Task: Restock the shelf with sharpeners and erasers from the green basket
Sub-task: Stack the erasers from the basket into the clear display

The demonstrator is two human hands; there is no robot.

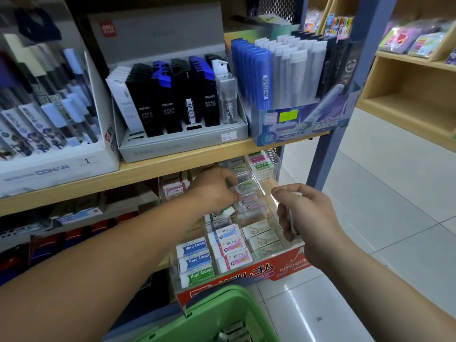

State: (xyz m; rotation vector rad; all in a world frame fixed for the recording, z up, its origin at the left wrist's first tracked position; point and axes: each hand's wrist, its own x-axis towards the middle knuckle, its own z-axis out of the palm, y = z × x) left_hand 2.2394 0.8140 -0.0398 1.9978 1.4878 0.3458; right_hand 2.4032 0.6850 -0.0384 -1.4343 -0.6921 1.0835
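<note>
I am pinching a white-and-green eraser point(228, 211) in my left hand point(214, 191) over the part-filled display tray point(283, 267) at frame centre, my right hand point(306, 215) is curling on something unidentifiable, and the green basket point(222, 314) at bottom is showing stock remaining.

Your left hand point(212, 191) pinches a white-and-green eraser point(225, 211), tilted over the clear divided tray point(251, 214). Below it, Hard Eraser blocks point(195, 261) lie flat in rows. Beneath your wrists, the green basket point(222, 309) holds small grey pieces point(234, 333), possibly sharpeners.
</note>
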